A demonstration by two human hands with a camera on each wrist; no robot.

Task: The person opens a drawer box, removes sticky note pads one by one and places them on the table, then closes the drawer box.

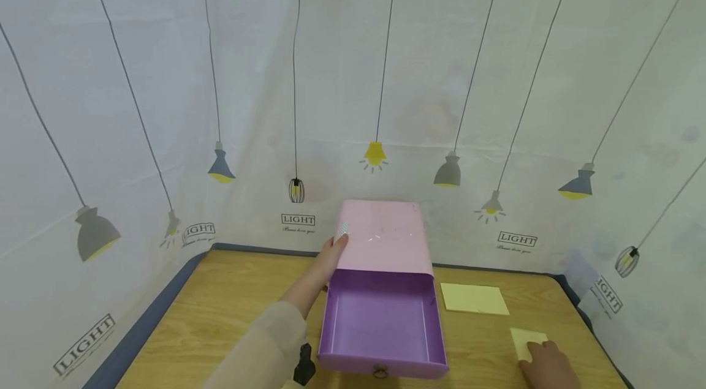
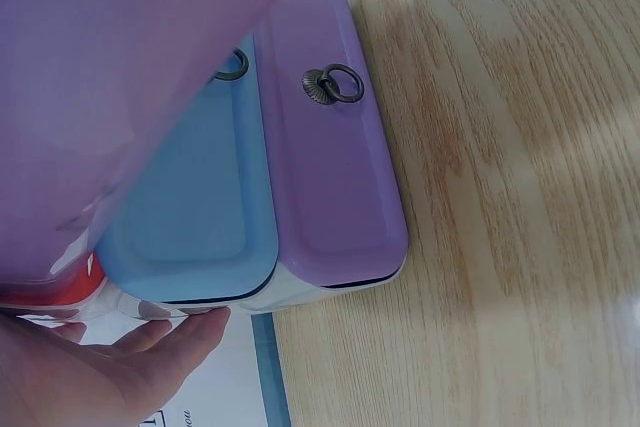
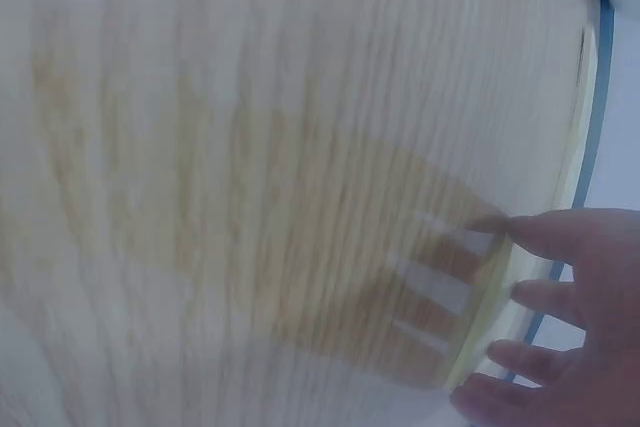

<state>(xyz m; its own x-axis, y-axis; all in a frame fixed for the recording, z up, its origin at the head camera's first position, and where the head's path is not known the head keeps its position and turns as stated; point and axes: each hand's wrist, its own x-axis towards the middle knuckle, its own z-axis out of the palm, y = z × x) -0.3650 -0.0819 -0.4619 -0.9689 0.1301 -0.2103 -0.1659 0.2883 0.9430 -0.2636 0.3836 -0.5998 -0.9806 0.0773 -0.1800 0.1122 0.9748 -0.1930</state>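
A pink drawer box (image 1: 385, 236) stands on the table with its purple top drawer (image 1: 380, 321) pulled out, bare inside. At the box's left side is my left hand (image 1: 334, 252), thumb on the upper edge. The left wrist view shows the fingers of this hand (image 2: 150, 367) along the box's side, beside a blue drawer (image 2: 200, 202) and a lower purple drawer (image 2: 335, 167), both closed. At the lower right my right hand (image 1: 548, 366) grips a small yellow paper pad (image 1: 523, 339) by its edges. Its fingertips (image 3: 515, 230) are right at the tabletop.
A wider yellow paper pad (image 1: 474, 299) lies between the box and the right hand. Something black (image 1: 304, 366) sits by the drawer's front left corner. The wooden table (image 1: 248, 279) ends at a lamp-patterned wall sheet (image 1: 353, 83) behind and at both sides.
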